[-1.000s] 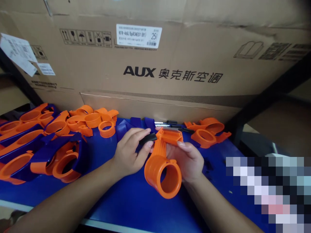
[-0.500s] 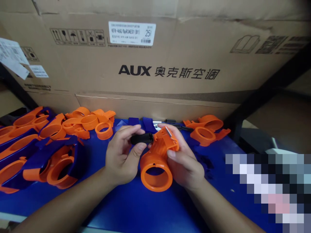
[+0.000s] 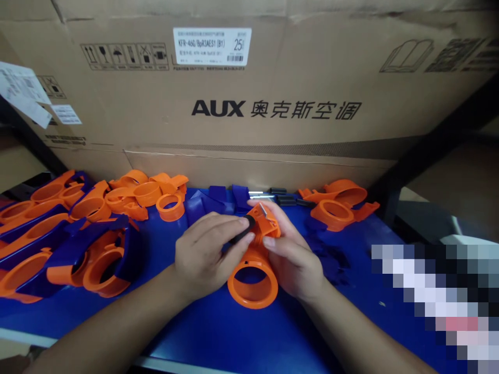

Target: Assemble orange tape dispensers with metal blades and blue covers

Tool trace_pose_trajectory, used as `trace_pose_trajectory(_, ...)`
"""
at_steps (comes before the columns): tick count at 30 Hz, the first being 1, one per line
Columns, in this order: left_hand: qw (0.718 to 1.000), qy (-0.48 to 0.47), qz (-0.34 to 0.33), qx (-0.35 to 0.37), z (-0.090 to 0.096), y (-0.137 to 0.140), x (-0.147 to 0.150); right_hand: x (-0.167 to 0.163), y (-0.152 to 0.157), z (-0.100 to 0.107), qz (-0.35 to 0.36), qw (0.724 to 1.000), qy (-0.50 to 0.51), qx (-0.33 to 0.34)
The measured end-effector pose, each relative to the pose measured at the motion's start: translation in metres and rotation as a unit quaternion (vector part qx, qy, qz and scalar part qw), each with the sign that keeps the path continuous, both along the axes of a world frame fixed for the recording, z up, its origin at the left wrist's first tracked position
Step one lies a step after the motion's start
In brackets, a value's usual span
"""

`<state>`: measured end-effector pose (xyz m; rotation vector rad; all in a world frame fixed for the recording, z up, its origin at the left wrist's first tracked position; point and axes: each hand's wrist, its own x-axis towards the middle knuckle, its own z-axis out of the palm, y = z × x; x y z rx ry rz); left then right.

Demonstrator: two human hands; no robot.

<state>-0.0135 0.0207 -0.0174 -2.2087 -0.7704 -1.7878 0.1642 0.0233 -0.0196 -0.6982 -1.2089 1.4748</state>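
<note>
My right hand (image 3: 294, 254) is closed around an orange tape dispenser frame (image 3: 252, 298), its wide ring facing me and a thin metal strip near its upper end. Between the thumb and fingers of my left hand (image 3: 208, 249) is a black roller (image 3: 246, 228). The roller sits tilted against the upper left side of the orange frame, partly covered by my fingers. Whether it is seated in the frame I cannot tell. Both hands are above the blue table.
More orange dispenser frames (image 3: 146, 195) lie at the back left, with orange and blue dispensers (image 3: 105, 270) nearer. Behind the hands are blue plastic parts (image 3: 239, 197) and black-handled pieces (image 3: 286, 200). Other orange frames (image 3: 335, 213) rest at right. A large cardboard box (image 3: 273, 135) stands behind.
My left hand has turned palm down and brought the black roller from a level pose into a slanted one against the orange frame. The view has shifted slightly.
</note>
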Motion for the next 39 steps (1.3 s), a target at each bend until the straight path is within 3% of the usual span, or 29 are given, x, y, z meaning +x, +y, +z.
trace_pose_trajectory(4,0.999,0.043,-0.011,0.023,-0.006,0.004,-0.001,0.001,0.005,-0.005,0.017,1.0,-0.018,-0.005)
trace_pose_trajectory(11,0.994,0.102,-0.043,0.001,-0.023,0.017,-0.007,-0.005,0.003,-0.002,0.047,0.999,-0.014,-0.017)
trace_pose_trajectory(17,0.99,0.108,-0.077,-0.04,-0.02,0.017,-0.005,-0.006,0.003,-0.004,0.054,0.998,-0.007,-0.029)
trace_pose_trajectory(21,0.989,0.085,-0.074,-0.099,-0.014,0.013,-0.003,-0.006,0.003,-0.005,0.057,0.998,0.01,-0.04)
trace_pose_trajectory(28,0.989,-0.003,-0.092,-0.112,-0.015,0.019,-0.006,-0.011,-0.002,-0.007,0.072,0.994,0.057,-0.058)
trace_pose_trajectory(33,0.974,-0.007,-0.148,-0.171,-0.017,0.025,-0.007,-0.017,0.001,-0.013,0.034,0.996,0.025,-0.076)
trace_pose_trajectory(39,0.957,-0.049,-0.161,-0.237,-0.016,0.023,-0.006,-0.016,0.002,-0.011,-0.017,0.998,-0.007,-0.053)
